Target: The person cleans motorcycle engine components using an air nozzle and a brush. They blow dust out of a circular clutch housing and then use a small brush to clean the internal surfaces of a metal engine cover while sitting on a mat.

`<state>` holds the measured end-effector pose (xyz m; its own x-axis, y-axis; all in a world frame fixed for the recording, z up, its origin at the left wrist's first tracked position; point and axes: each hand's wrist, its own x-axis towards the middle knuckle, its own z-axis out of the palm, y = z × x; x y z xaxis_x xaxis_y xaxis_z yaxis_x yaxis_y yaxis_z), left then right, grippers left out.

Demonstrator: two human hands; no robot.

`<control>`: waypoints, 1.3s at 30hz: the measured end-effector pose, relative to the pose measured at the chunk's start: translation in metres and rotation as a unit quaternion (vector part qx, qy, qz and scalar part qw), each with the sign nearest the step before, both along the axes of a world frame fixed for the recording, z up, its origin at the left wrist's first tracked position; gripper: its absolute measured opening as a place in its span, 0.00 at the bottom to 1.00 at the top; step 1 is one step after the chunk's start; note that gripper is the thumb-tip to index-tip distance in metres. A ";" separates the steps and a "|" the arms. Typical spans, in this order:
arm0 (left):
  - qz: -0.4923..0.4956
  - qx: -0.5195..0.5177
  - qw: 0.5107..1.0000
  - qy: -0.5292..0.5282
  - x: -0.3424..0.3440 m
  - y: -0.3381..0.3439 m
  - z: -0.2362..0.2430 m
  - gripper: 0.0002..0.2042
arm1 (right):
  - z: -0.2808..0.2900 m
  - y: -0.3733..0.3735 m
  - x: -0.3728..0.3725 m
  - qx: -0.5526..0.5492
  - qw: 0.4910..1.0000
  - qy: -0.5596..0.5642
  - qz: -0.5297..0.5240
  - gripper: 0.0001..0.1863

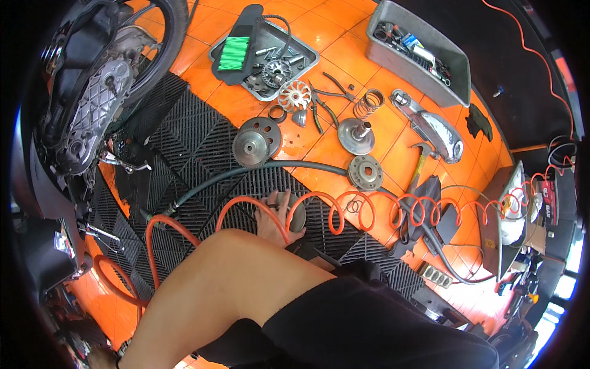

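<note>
Head view gives me the left hand point(270, 226) over the black mat point(195, 132), fingers and thumb closed about a grey disc point(298, 218), which sits at that hand's right edge. The right hand is out of sight, so I cannot tell its state. An orange hose point(247, 200) coils across the left hand. Just nearer me than that hand is the bent knee point(224, 249); beyond it lies a gear point(249, 148), and farther right a flange point(364, 172).

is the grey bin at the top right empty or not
Not empty: the grey bin has a jumble of tools showing inside its open top.
</note>
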<state>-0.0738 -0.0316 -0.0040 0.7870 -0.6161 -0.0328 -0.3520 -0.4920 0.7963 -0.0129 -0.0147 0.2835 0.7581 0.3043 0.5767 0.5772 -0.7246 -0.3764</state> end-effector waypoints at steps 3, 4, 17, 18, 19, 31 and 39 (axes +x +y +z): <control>-0.031 0.002 0.999 -0.020 -0.004 -0.016 0.011 0.38 | -0.003 -0.021 -0.004 0.009 1.000 -0.001 0.002 0.19; -0.041 0.000 0.999 -0.025 -0.006 -0.022 0.014 0.37 | -0.005 -0.027 -0.005 0.011 1.000 0.000 0.001 0.19; -0.156 -0.057 0.980 -0.107 -0.047 -0.102 0.066 0.29 | -0.011 -0.124 -0.026 0.021 1.000 0.015 0.015 0.13; -0.158 -0.061 0.979 -0.117 -0.049 -0.101 0.075 0.28 | -0.011 -0.124 -0.030 0.028 0.999 0.017 0.029 0.13; -0.165 -0.074 0.976 -0.124 -0.054 -0.104 0.081 0.28 | -0.011 -0.127 -0.030 0.032 0.998 0.027 0.042 0.12; 0.020 -0.209 0.950 -0.232 -0.076 -0.090 0.041 0.21 | -0.024 -0.141 -0.066 -0.025 0.998 0.058 -0.003 0.17; 0.493 0.026 0.832 -0.252 -0.001 0.105 -0.105 0.16 | -0.028 -0.110 -0.066 -0.133 0.980 0.145 0.007 0.18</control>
<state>-0.0744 0.0734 -0.1090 0.8315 0.3290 0.4477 -0.0395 -0.7688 0.6383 -0.0787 -0.1245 0.2557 0.8733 0.4261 0.2363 0.4843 -0.8118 -0.3261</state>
